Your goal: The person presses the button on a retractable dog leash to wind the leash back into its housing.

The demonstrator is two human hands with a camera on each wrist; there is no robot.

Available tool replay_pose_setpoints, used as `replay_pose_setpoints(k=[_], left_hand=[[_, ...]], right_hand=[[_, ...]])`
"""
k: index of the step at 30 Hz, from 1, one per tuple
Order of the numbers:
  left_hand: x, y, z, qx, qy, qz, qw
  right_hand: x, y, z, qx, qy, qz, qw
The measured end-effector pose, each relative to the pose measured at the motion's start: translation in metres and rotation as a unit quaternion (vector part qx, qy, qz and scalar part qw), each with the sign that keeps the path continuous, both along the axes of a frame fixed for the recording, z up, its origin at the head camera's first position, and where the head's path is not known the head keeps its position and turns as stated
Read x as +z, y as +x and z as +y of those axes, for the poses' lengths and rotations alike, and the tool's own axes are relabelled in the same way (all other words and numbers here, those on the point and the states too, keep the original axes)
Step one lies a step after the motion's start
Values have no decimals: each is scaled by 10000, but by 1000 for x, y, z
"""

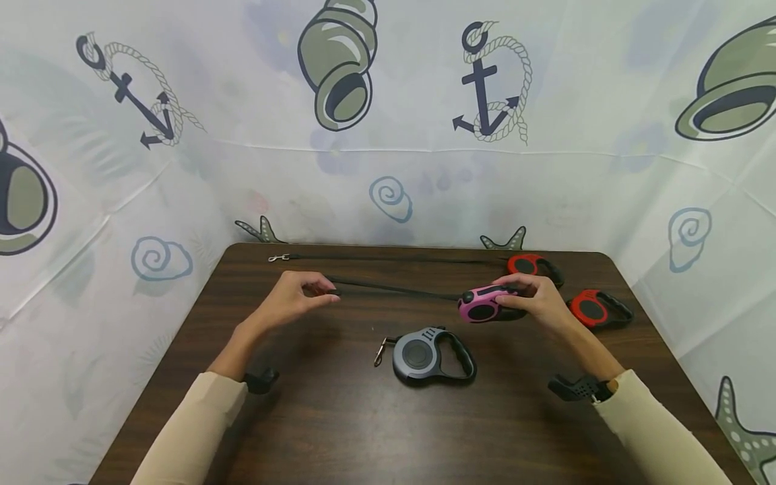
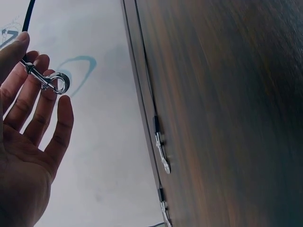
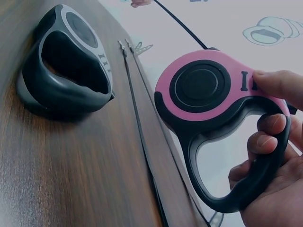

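Note:
My right hand (image 1: pixel 542 303) grips the black handle of a pink retractable dog leash (image 3: pixel 223 67), raised over the table, with the thumb on its pink casing. From it a dark strap (image 1: pixel 391 289) runs taut to my left hand (image 1: pixel 298 296). That hand pinches the strap's end between thumb and finger just above a silver snap hook (image 2: pixel 46 80); its other fingers are spread behind the hook. Below and between the hands lies a grey retractable leash (image 1: pixel 433 357) with a black handle. Its own snap hook (image 1: pixel 380 352) sits close to the casing.
Two red-and-black retractable leashes (image 1: pixel 523 263) lie at the table's right side. Two straps stretch leftward along the far edge, ending in silver snap hooks (image 2: pixel 162 153). The brown wooden table (image 1: pixel 388 431) is enclosed by a printed sea-motif cloth (image 1: pixel 424 195) behind and at the sides.

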State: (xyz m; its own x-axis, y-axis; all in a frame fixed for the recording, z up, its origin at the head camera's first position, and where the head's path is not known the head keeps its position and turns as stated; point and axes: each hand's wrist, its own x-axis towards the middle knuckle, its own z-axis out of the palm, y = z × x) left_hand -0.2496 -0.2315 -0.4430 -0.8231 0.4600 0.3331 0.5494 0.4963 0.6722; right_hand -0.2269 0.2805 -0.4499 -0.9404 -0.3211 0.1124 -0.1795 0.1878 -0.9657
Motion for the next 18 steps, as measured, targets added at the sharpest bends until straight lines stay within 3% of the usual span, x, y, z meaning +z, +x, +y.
replay_pose_setpoints(k=[18], left_hand=[[-1, 4, 20, -21, 20, 93, 10000]], right_hand=[[0, 0, -20, 140, -176, -2, 9997]])
